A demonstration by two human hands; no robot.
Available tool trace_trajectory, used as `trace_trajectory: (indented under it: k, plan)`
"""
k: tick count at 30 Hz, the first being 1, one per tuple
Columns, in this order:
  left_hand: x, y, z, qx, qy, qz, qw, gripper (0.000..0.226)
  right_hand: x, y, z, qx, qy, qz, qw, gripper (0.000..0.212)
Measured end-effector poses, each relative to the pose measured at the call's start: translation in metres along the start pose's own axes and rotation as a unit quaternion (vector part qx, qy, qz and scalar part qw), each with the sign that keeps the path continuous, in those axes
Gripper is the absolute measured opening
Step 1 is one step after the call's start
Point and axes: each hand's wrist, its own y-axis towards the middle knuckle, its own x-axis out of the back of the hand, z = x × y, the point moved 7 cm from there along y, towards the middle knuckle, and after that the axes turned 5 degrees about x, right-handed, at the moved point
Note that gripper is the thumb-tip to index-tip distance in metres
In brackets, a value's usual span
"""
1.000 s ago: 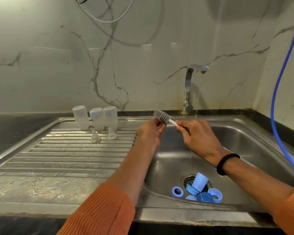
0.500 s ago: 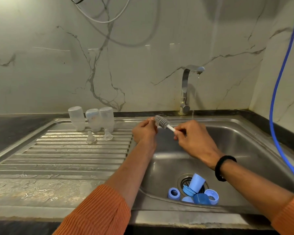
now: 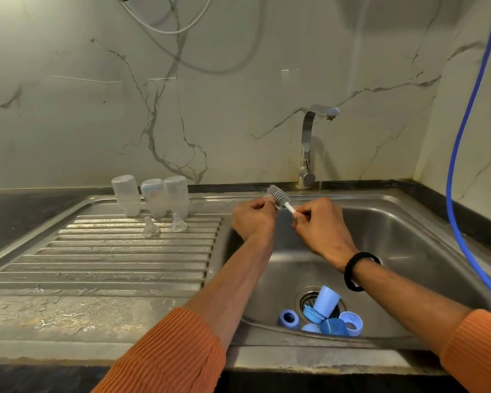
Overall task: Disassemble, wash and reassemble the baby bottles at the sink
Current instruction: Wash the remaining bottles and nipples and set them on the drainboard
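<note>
Right hand (image 3: 321,225) pinching the brush (image 3: 279,196) handle, left hand (image 3: 254,218) curled round something small at the bristles, can't tell what, over the sink's (image 3: 408,222) back-left corner. Short twists, keep near the tap (image 3: 309,143).

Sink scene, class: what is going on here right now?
A person stands at a steel sink washing baby bottle parts. The right hand holds the white handle of a small grey brush, while the left hand pinches something small at the bristles; what it is cannot be made out. Three clear bottles stand upside down on the draining board with two teats before them. Blue caps and rings lie by the drain. The tap runs thinly.
</note>
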Motion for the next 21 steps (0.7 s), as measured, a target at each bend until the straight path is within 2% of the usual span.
trace_trajectory:
  k: [2,4,8,11,14,18,21]
  plan:
    - [0.008,0.005,0.007,0.090,-0.087,-0.020,0.992,0.004,-0.001,-0.001,0.007,0.015,0.001,0.011,1.000,0.021]
    - [0.020,0.011,0.012,0.167,-0.177,-0.058,0.968,0.009,-0.006,-0.006,0.018,0.036,-0.004,0.026,0.999,0.021]
    - [0.038,0.020,0.009,0.205,-0.246,-0.084,0.944,0.021,-0.020,-0.020,0.033,0.054,0.000,0.054,0.997,0.020]
    - [0.025,0.017,0.008,0.197,-0.256,-0.023,0.946,0.020,-0.014,-0.016,0.022,0.013,0.009,0.039,0.999,0.019]
    - [0.012,0.014,0.009,0.171,-0.192,0.011,0.966,0.015,-0.008,-0.010,0.009,-0.028,0.019,0.037,0.999,0.017]
    - [0.001,0.012,0.005,0.066,-0.089,0.047,0.993,0.007,-0.007,-0.003,-0.003,-0.043,-0.009,0.039,0.998,0.016]
    - [-0.005,0.004,-0.003,-0.028,0.018,0.061,0.998,0.015,-0.003,0.005,-0.012,-0.055,0.002,0.033,0.998,0.017]
